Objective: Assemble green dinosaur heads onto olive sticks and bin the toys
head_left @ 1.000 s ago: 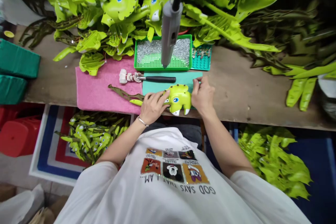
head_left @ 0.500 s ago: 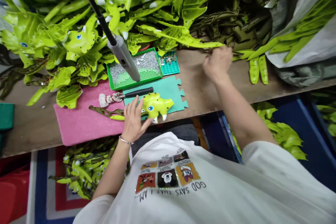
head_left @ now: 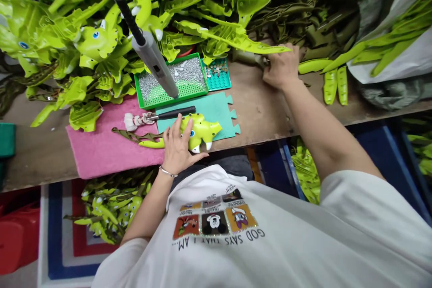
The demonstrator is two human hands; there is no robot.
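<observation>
My left hand (head_left: 177,146) lies over a lime-green toy dinosaur body (head_left: 202,129) with a blue eye and white feet. Its fingers are spread across the toy's left end and the thumb points out below. The body rests on a teal foam mat (head_left: 222,103). Beside it, a green and olive tail-like strip (head_left: 151,144) reaches left over a pink cloth (head_left: 94,144). At the foot of the dark heap, my right hand (head_left: 283,67) is closed on a dark olive plastic part (head_left: 249,57), which sticks out leftward; the fingertips are partly hidden.
A green tray of screws (head_left: 189,72) and a teal tray of small discs (head_left: 218,74) stand behind the mat. A hanging electric screwdriver (head_left: 157,65) crosses above. A black-handled tool (head_left: 175,112) lies near the toy. Heaped green parts (head_left: 97,45) crowd the back.
My left hand has moved right, onto the dinosaur body. An olive part now shows at my right hand's fingers, where none was visible before. The view has shifted slightly.
</observation>
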